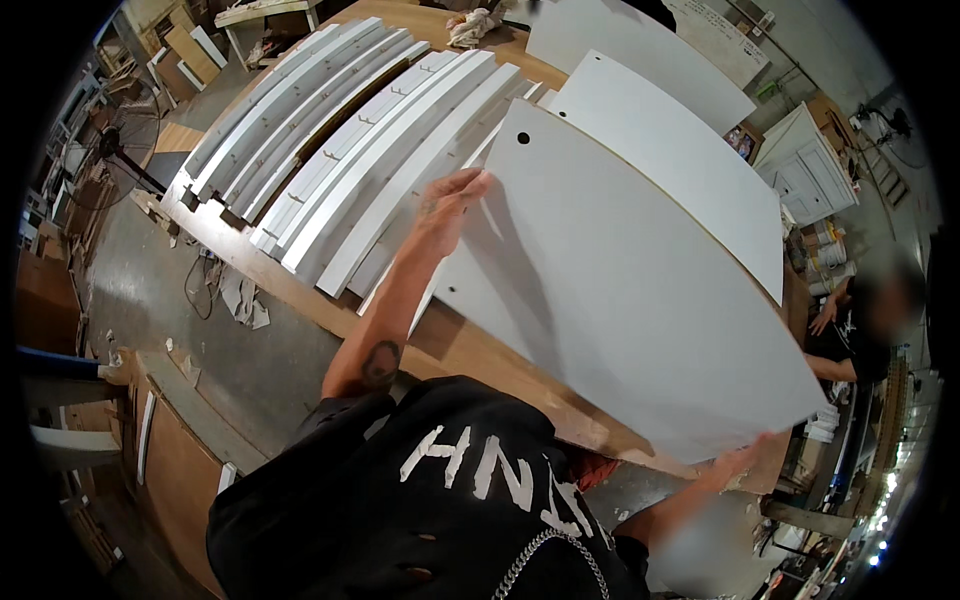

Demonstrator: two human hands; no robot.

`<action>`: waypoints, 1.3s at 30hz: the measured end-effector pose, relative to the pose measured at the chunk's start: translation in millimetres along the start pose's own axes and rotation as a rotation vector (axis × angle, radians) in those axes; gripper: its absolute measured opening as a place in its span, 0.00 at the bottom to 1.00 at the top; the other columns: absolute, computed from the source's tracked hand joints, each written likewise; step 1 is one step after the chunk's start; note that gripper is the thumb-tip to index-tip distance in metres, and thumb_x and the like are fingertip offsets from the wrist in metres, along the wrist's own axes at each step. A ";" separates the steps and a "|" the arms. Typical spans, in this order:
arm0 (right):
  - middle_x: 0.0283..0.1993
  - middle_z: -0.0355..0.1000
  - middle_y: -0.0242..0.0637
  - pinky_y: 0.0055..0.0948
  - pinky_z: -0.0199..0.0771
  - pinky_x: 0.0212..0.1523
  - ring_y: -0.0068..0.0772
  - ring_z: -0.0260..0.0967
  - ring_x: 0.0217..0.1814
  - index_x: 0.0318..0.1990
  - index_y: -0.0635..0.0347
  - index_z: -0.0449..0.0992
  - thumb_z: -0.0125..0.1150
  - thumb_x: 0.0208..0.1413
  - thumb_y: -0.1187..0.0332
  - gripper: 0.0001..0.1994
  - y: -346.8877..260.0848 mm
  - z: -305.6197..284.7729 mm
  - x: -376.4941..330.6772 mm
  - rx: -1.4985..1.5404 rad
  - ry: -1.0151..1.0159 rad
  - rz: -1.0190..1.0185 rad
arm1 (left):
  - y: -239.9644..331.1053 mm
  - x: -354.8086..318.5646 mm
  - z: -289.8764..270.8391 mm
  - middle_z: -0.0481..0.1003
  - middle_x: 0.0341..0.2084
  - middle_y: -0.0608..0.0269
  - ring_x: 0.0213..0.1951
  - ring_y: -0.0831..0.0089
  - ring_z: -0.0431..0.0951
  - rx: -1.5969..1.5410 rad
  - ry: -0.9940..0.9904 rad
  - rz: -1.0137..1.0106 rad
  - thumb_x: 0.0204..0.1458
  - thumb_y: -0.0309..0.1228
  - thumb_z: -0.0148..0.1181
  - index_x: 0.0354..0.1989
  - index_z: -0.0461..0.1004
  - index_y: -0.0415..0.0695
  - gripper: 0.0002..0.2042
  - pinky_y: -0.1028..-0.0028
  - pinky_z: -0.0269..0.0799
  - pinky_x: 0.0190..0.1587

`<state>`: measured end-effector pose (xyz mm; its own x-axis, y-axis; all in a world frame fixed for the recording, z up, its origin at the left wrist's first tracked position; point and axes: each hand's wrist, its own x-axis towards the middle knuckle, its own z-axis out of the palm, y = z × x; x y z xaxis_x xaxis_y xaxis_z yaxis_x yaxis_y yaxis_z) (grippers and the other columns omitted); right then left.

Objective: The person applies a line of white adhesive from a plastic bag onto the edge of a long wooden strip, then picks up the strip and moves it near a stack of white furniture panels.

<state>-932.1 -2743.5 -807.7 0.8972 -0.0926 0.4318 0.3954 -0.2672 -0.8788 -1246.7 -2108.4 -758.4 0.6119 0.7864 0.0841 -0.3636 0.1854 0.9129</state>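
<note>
A large white panel (620, 300) with small dark holes near its left end lies tilted over the workbench. My left hand (457, 200) is closed on its left edge, fingers pressed together near the far corner. At the panel's near right corner, my right hand (738, 458) grips the edge; its fingers are partly hidden and slightly blurred. Beyond this panel rests another white panel (670, 170), partly covered by it. Left of my left hand, several long white strips (385, 130) with small pegs stand in rows on the bench.
The brown workbench (460, 345) runs under the panels and strips. Another person (860, 320) stands at the right, a hand near the panel's right end. A white cabinet (805, 165) stands behind. A fan (110, 145) and scrap on the floor are at the left.
</note>
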 end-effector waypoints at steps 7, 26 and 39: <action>0.68 0.47 0.42 0.42 0.47 0.64 0.42 0.46 0.68 0.65 0.60 0.51 0.47 0.56 0.44 0.36 -75.9 -35.4 14.0 0.318 0.294 0.181 | -29.1 -20.4 5.9 0.70 0.33 0.70 0.37 0.82 0.66 -0.257 -0.093 -0.118 0.53 0.37 0.58 0.45 0.71 0.35 0.17 0.80 0.61 0.39; 0.55 0.60 0.44 0.43 0.65 0.52 0.41 0.61 0.54 0.61 0.57 0.55 0.38 0.58 0.40 0.34 -63.6 10.7 -37.5 0.394 0.448 0.248 | -44.6 -129.7 -79.5 0.73 0.32 0.62 0.38 0.70 0.73 -0.077 -0.036 0.109 0.53 0.38 0.57 0.36 0.73 0.38 0.14 0.71 0.68 0.42; 0.19 0.55 0.25 0.24 0.57 0.23 0.21 0.54 0.21 0.24 0.51 0.59 0.39 0.58 0.40 0.25 -135.5 27.9 -5.7 0.346 0.526 0.043 | 19.4 -111.3 -22.3 0.73 0.27 0.60 0.31 0.67 0.75 -0.219 -0.074 0.234 0.50 0.43 0.60 0.32 0.74 0.39 0.16 0.67 0.72 0.33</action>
<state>-985.3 -2680.0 -696.8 0.7315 -0.5795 0.3593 0.4809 0.0649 -0.8744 -1337.5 -2179.2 -758.9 0.5404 0.7793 0.3174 -0.6376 0.1331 0.7587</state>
